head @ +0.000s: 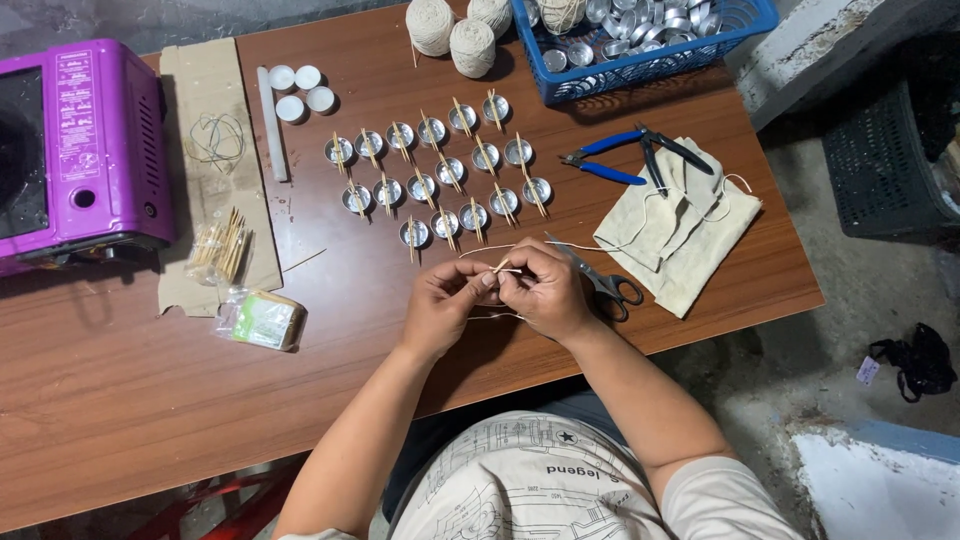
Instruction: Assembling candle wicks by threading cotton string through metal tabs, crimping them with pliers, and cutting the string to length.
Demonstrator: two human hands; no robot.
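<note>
Over the near edge of the wooden table (120,400), our left hand (440,305) and right hand (545,290) pinch a small wooden stick (501,265) with white string (610,243), near rows of metal cups (435,185).

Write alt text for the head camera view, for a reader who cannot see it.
A person's left hand and right hand pinch a small wooden stick with white string over a brown table. Beyond them stand rows of small metal cups with sticks laid across, scissors, blue pliers, a cloth and a purple appliance.
</note>
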